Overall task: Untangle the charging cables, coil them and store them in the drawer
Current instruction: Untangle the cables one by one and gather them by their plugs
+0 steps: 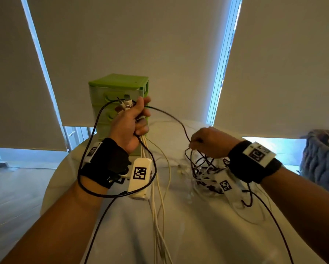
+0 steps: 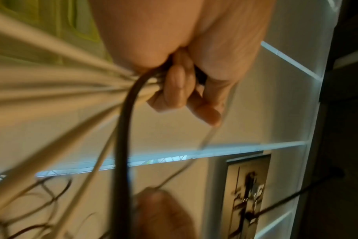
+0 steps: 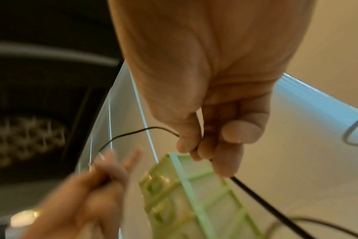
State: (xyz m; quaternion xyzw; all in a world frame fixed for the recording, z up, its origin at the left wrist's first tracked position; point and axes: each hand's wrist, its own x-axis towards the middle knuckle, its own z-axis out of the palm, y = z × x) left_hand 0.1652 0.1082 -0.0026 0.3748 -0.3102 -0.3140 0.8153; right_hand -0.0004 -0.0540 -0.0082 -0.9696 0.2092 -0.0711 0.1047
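My left hand point(image 1: 135, 119) is raised in front of the green drawer unit point(image 1: 120, 86) and grips a bundle of cables with their plug ends point(image 1: 124, 105) sticking out above the fist. White cables point(image 1: 158, 197) hang from it to the table. A black cable point(image 1: 171, 116) runs from that fist to my right hand point(image 1: 207, 141), which pinches it above a tangle of black and white cables point(image 1: 207, 172). The left wrist view shows the curled fingers point(image 2: 176, 87) round white cables point(image 2: 51, 80) and a black cable point(image 2: 125, 145). In the right wrist view my fingers point(image 3: 210, 142) pinch the black cable point(image 3: 133, 133).
The round white table point(image 1: 198, 225) carries the cables and the drawer unit at its far edge. Roller blinds cover the windows behind. A grey knitted blanket point(image 1: 320, 159) lies at the right. A black loop point(image 1: 95, 149) circles my left wrist.
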